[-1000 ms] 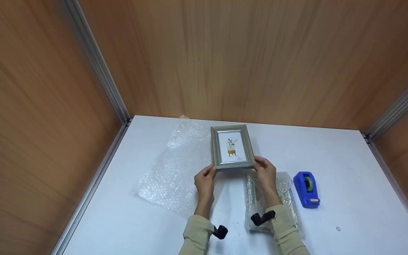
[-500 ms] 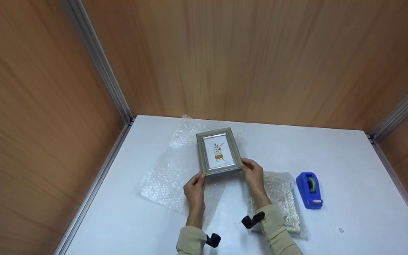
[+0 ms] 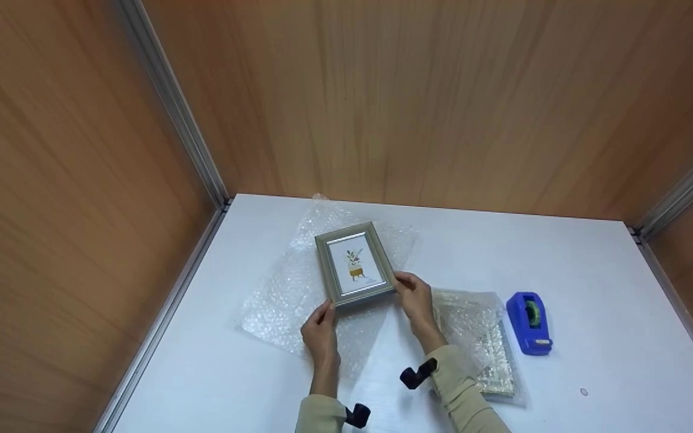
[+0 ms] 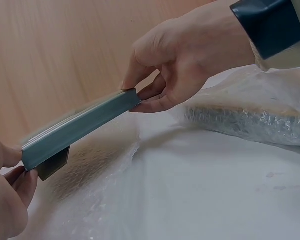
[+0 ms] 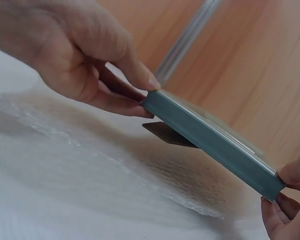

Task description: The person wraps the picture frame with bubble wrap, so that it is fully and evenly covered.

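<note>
Grip's a pinch both sides: left hand (image 3: 321, 337) and right hand (image 3: 417, 305) each on a near corner of the picture frame (image 3: 356, 262), probably for balance. Frame's up over the bubble wrap (image 3: 277, 300), with a wrapped package (image 3: 494, 358) and tape dispenser (image 3: 528, 328) on the desk (image 3: 202, 361) to its right.

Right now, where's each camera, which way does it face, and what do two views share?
Head: on the head, facing forward and down at the picture frame; left hand, right hand and sleeves show.
Left wrist: on that wrist, facing the picture frame's near edge; left hand cropped at left, right hand beyond.
Right wrist: on that wrist, facing the same edge; right hand cropped at right, left hand beyond.
Shared: both wrist views show that edge, the flap beneath and the bubble wrap.
</note>
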Demonstrator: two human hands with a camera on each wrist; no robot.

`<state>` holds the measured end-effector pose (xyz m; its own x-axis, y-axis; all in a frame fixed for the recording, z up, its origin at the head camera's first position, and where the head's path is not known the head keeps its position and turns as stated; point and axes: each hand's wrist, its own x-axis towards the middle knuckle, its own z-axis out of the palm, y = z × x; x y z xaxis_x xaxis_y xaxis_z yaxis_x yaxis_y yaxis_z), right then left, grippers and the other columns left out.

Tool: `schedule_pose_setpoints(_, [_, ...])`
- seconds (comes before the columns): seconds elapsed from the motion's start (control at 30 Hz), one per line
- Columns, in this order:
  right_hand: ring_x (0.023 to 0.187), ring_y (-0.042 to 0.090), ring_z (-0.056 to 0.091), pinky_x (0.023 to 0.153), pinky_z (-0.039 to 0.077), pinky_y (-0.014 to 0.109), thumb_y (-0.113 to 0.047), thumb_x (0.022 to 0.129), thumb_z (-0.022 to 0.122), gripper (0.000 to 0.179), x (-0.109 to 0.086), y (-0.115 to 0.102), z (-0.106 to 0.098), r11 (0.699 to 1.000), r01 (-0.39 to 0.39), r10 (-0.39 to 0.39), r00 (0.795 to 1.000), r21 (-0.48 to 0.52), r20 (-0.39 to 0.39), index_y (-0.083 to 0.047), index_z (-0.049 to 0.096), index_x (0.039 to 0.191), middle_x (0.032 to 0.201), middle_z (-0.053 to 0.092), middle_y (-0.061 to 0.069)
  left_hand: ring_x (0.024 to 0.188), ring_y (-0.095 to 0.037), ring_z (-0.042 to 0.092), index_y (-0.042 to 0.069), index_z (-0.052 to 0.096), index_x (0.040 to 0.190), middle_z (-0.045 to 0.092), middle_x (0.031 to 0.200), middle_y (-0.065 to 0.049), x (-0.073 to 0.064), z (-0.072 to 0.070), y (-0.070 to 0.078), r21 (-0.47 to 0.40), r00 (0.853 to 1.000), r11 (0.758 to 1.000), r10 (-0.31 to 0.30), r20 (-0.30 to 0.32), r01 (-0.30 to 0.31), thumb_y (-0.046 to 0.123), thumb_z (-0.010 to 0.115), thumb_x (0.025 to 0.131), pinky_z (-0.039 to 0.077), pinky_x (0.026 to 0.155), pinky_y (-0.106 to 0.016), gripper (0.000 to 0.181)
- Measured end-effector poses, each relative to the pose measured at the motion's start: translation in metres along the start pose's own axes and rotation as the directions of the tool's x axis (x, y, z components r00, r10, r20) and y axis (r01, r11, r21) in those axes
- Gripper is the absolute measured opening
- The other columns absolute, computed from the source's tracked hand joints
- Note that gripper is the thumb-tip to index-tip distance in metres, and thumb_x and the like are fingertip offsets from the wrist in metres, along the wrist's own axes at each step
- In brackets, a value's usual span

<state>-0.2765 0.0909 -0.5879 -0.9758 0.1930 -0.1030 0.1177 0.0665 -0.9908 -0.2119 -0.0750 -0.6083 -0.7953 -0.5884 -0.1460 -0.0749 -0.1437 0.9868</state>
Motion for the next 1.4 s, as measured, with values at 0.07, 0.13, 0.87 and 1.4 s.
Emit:
schedule_pose_setpoints(0.07, [0.101,0.022,0.058,0.084,0.05,0.03,-0.007,0.088,0.061,0.024,0.0,0.001,0.002,1.0,-0.006,0.006,1.0,-0.007,0.008,-0.001,0.064,0.11,0.109,0.063,0.014,0.103,-0.023,0.061,0.003,0.067,0.108,0.065,0.111,-0.014,-0.002,-0.002,-0.001,0.004,1.0,1.0,-0.007,-0.009,0.007,0.012,0.062,0.088,0.051,0.084,-0.03,0.023])
schedule_pose_setpoints(0.13, [0.101,0.021,0.058,0.084,0.05,0.03,-0.008,0.088,0.061,0.024,0.001,0.001,0.004,1.0,-0.007,0.008,1.0,-0.031,0.014,-0.001,0.064,0.11,0.109,0.063,0.013,0.102,-0.023,0.061,0.003,0.067,0.108,0.065,0.111,-0.014,-0.003,-0.004,-0.003,0.003,1.0,1.0,-0.009,-0.019,0.009,0.012,0.062,0.088,0.052,0.083,-0.029,0.023])
schedule_pose_setpoints(0.87, [0.097,0.02,0.058,0.085,0.047,0.032,-0.013,0.086,0.063,0.021,0.01,0.01,0.015,0.996,0.002,0.005,0.997,-0.089,0.079,-0.005,0.067,0.106,0.104,0.065,0.009,0.101,-0.024,0.061,0.002,0.066,0.11,0.065,0.11,-0.014,-0.005,-0.009,-0.013,0.046,0.997,0.999,-0.002,-0.071,0.005,0.01,0.06,0.089,0.051,0.084,-0.035,0.023])
schedule_pose_setpoints(1.4, [0.096,0.02,0.058,0.082,0.047,0.03,-0.01,0.085,0.064,0.021,0.012,0.015,0.018,0.994,0.011,-0.001,0.996,-0.106,0.088,-0.003,0.067,0.105,0.103,0.066,0.01,0.099,-0.024,0.062,0.001,0.068,0.107,0.066,0.107,-0.014,-0.005,-0.009,-0.019,0.053,0.994,0.998,0.021,-0.108,-0.015,0.008,0.062,0.087,0.051,0.083,-0.035,0.021])
